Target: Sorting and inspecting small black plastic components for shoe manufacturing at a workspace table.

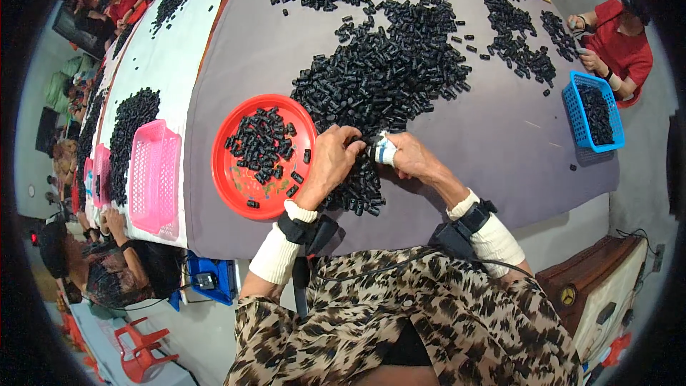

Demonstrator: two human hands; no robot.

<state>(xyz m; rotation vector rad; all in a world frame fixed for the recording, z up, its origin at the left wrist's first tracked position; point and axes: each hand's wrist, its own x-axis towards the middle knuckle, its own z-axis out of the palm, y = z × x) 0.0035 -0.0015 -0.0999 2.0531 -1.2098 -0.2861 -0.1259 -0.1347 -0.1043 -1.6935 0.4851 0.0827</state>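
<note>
Two hands are meeting at the near edge of the big pile of small black cylindrical parts, w/ both wrists wearing white cuffs and black strapped devices. Your left hand is curling over the pile's lower tail, fingers bent and pinching at a black part right where the hands are touching; that piece is prob. being gripped by both hands, but the view is too small to tell for sure. Your right hand is clenching around the same spot, its taped fingertip pressing against the part.

Just left of your left hand, a round red tray is sitting on the grey tablecloth, holding a loose scatter of the same black parts. More parts are spreading up and across the cloth toward the far side.

Further left, a pink basket is resting on a white-covered table beside another black heap. At the right edge, a person in red is working w/ both hands near a blue basket filled w/ black parts. Another person is sitting at lower left, by the pink basket.
</note>
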